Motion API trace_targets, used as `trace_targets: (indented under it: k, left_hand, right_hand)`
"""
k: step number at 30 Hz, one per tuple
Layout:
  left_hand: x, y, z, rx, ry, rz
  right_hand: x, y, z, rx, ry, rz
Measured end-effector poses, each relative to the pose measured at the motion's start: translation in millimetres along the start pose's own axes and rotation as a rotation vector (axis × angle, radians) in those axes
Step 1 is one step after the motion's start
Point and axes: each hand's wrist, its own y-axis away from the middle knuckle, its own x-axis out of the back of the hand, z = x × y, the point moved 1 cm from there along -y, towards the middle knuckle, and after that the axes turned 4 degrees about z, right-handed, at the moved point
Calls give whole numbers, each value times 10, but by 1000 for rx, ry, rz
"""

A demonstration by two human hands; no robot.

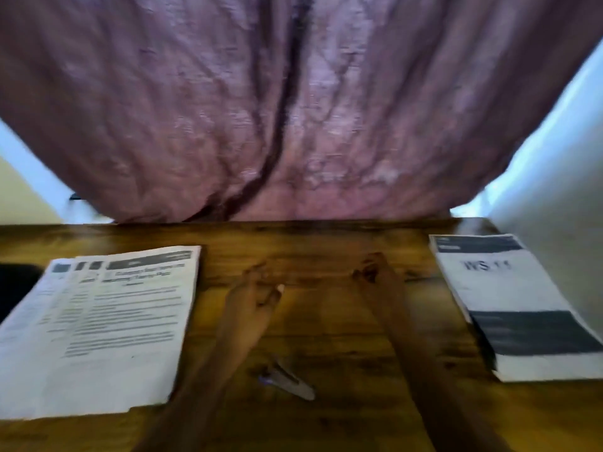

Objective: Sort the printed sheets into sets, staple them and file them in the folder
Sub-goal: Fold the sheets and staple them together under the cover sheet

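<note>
A fanned pile of printed sheets [107, 324] lies on the left of the wooden table [326, 321]. On the right lies a second stack of sheets [509, 298], its top page marked "WS 11" with dark bands. A small grey stapler [287, 380] rests near the front middle, between my forearms. My left hand [254, 298] hovers over the table's middle with fingers loosely curled, holding nothing. Level with it, my right hand [375, 275] has its fingers bent, and nothing shows in its grasp. The frame is blurred.
A mauve curtain [293, 109] hangs behind the table's far edge. A dark object [16, 285] sits at the far left, partly under the sheets. A pale wall [554, 207] stands close to the right stack.
</note>
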Motion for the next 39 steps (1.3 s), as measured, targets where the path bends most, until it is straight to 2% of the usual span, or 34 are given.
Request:
trace_targets:
  k: [1,3,5,7,10,12,14,17,20,23,26,29,33,37,39]
  left_hand:
    - [-342,50,166,-14,63,-87]
    - [-1036,163,558,77,191,-254]
    - [-1669,241,892,258,340,-394]
    - [-2232,261,1200,428,473,-443]
    - [-2878,269,1568,610,560,-457]
    - [-3168,275,1749,741,794,-450]
    - [-3352,247,1829,809,918,-426]
    - [-3530,189,1924,846,915,-362]
    - [-3555,125,1981,893,926,-329]
    - [-3450,43,2002,953,800,-348]
    - [-3413,-19,1979,930,626,-512]
    - [-3517,108,1997,858,533,-591]
    - [-3670,274,1964,653,486,-515]
    - [-3537,301,1845,586,506,-475]
    - [-3380,266,1735,597,497,-445]
  right_hand:
    - [287,-70,231,-52,20,36]
    - [859,-223,769,-158,86,121]
    - [1313,-368,1301,-167,179,199]
    - [1686,-501,1778,-167,317,221]
    - [2065,-669,2253,-173,472,178]
    - [2181,-750,2460,-139,517,116]
    - [2168,-762,2612,-97,525,73]
    - [2064,-740,2904,-32,516,123]
    - [1993,-709,2956,-32,489,101]
    - [1993,-716,2954,16,508,109]
    - [1992,-727,2975,6,514,123]
    - [1978,-737,2977,-11,490,133]
    - [1982,-736,2971,-19,487,161]
    - [1928,-696,2882,-6,447,151]
    - [1873,-682,2724,-39,356,87]
